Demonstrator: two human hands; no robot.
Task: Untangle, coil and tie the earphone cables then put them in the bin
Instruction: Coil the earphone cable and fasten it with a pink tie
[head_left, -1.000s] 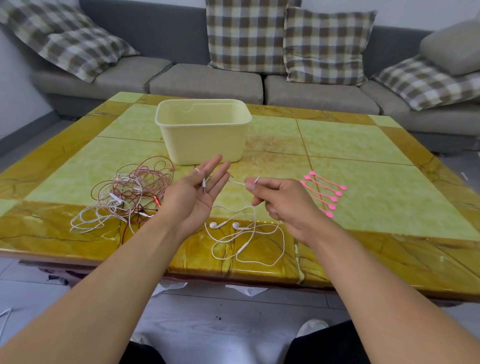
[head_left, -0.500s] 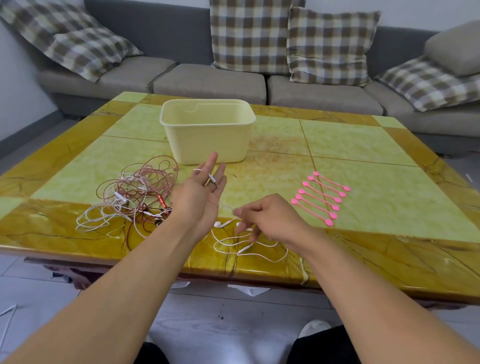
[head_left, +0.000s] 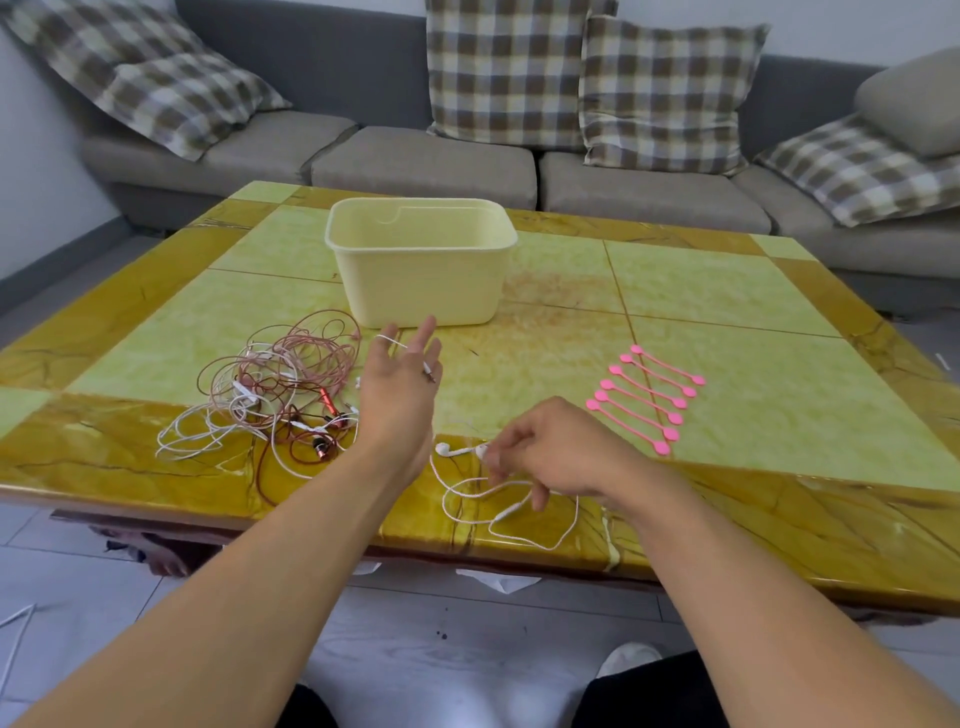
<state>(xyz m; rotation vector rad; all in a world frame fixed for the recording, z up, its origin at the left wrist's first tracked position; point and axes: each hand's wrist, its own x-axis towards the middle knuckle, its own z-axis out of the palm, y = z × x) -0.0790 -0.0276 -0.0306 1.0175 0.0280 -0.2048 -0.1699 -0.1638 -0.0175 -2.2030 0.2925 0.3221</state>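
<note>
Grey sofa cushions (head_left: 423, 165) and checked pillows (head_left: 511, 70) back a glossy green-and-amber tiled table (head_left: 727, 291), where a person seated at its near edge works on a white earphone cable (head_left: 511, 512). With a pale yellow bin (head_left: 421, 270) as the landmark, standing open-topped toward the table's far middle, the person's left hand (head_left: 397, 387) is raised just in front of the bin, fingers straight and spread, with the cable's plug end threaded across the fingers and its metal jack poking out at the hand's right side. The right hand (head_left: 550, 457) sits nearer the table's front edge, in front of the bin and slightly to its right, fingers curled down and pinching the same white cable close to its two earbuds (head_left: 457, 451). The rest of that cable lies in loose loops on the table beneath the right hand. A tangled heap of pink, dark red and white earphone cables (head_left: 275, 395) lies in front of the bin to its left, just beside the left wrist. Seven pink ties (head_left: 644, 397) are laid out in a neat row to the bin's front right, well apart from both hands.
</note>
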